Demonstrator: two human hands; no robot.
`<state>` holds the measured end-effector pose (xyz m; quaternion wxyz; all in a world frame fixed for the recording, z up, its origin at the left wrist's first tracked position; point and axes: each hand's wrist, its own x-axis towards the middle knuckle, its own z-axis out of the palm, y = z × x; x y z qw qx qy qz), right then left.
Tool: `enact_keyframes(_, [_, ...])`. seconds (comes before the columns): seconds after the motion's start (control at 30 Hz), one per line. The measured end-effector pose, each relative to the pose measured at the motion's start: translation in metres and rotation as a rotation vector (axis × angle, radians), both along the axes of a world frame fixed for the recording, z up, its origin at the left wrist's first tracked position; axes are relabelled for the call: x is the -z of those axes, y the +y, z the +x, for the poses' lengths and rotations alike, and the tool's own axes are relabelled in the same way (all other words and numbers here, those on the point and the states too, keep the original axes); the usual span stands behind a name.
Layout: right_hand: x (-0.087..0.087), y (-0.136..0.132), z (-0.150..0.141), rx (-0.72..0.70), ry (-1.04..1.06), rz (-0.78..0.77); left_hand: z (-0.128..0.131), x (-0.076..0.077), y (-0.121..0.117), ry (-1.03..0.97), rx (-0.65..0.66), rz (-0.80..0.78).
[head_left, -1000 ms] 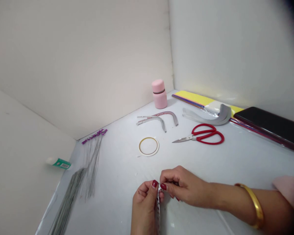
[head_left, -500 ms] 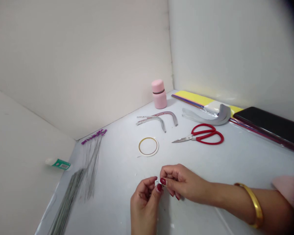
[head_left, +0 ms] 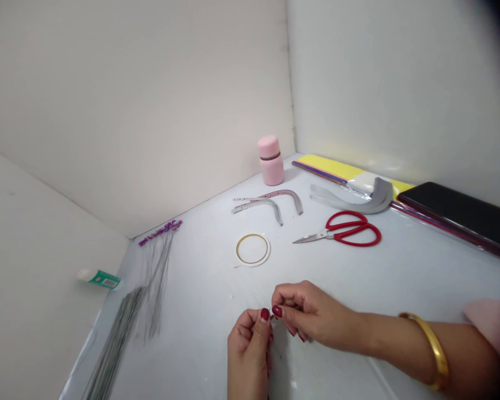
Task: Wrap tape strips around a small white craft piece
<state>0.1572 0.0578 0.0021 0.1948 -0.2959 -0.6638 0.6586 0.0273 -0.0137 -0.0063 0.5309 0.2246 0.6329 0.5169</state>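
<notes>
the person's left hand (head_left: 249, 355) rose from the bottom of the view, and the right hand (head_left: 310, 314) reached in from the right, a gold bangle (head_left: 435, 350) on its forearm and a pink sleeve (head_left: 494, 328) beyond. the fingers (head_left: 285, 294) of both hands were curled almost closed, their red-painted tips close together over the white counter (head_left: 200, 311). between them showed a thin pale sliver (head_left: 270, 306), mostly hidden, its long axis too faint to read; which hand had firm hold of it could not be told. it lay just above the left hand's fingertips and just left of the right hand's, so neither hand was clearly nearer. ahead on the counter lay a gold-edged tape roll (head_left: 253, 249) and two curved perforated strips (head_left: 266, 203), with a pink bottle (head_left: 270, 161) behind them. to the right lay red-handled scissors (head_left: 341, 232) and a black phone (head_left: 458, 214). to the left, well apart from the hands, lay thin wires (head_left: 116, 344) with purple beaded tips (head_left: 160, 232) and a green-labelled tube (head_left: 100, 279).
</notes>
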Motion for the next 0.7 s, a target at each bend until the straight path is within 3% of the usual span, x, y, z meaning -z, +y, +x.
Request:
enact_keyframes(0.2, [-0.0048,0.0,0.0034,-0.019,-0.014,0.273,0.0032,-0.0022,0.0016,-0.142,-0.018,0.001])
enact_keyframes(0.47, [-0.0028,-0.0003,0.0018,-0.022,-0.007,0.218,0.005,-0.0078,0.0045,-0.207,-0.056,0.027])
enact_keyframes(0.7, [-0.0023,0.0002,0.001,-0.022,0.005,0.169,0.0052,-0.0007,0.0032,-0.247,-0.096,0.034])
